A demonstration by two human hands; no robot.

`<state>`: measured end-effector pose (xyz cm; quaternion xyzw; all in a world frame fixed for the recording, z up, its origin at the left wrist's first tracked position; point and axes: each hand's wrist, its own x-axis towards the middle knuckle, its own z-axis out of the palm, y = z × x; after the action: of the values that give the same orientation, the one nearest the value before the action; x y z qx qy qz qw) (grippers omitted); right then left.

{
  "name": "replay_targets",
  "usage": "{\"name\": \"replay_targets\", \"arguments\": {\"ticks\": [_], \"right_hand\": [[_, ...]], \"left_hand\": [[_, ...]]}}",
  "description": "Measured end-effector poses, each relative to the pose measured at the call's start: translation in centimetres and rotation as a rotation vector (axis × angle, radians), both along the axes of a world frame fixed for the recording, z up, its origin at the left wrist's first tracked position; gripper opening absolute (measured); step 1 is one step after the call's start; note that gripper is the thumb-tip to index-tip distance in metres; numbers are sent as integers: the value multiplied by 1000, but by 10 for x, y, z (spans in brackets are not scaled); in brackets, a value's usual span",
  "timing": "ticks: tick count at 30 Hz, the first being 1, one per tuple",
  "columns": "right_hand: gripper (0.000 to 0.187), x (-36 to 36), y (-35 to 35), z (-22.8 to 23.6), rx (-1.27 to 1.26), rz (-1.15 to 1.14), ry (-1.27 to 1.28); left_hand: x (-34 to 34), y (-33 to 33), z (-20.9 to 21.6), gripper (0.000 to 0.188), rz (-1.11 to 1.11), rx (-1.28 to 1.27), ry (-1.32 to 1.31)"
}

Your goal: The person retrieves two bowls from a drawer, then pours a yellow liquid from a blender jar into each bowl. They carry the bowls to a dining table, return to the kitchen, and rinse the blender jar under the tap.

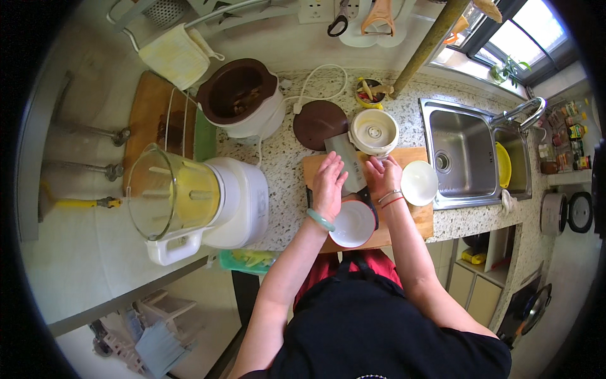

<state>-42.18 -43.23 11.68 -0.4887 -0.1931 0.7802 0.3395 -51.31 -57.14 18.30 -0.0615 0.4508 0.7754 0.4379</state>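
Wooden cutting board lies on the speckled desk beside one steel sink. On the board, one cleaver lies flat. The left hand presses its blade with flat, spread fingers; the right hand is curled at the blade's edge, what it pinches I cannot tell. Two white bowls stand near, and one blender at the left.

White bowl, brown lid

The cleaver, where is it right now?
The cleaver lies on the wooden cutting board, between the left hand and right hand, below the brown lid.
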Motion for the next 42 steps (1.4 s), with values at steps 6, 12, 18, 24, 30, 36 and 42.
{"name": "replay_targets", "arguments": {"ticks": [6,12,18,24,30,36,42], "right_hand": [[35,8,-10,14,73,49,-120],[42,-11,-76,99,420,138,-34],[26,-21,-144,136,424,224,258],[21,26,-146,127,506,84,81],[37,42,-175,139,622,150,28],[36,0,-258,175,851,574,184],[26,-54,-319,213,1173,772,267]], "left_hand": [[11,-20,25,51,7,11,142],[9,-62,62,50,92,48,364],[13,-136,107,38,168,38,399],[21,-172,73,28,71,-30,362],[43,-180,69,28,100,-3,413],[49,-215,123,26,410,0,800],[26,-286,100,34,721,-279,912]]}}
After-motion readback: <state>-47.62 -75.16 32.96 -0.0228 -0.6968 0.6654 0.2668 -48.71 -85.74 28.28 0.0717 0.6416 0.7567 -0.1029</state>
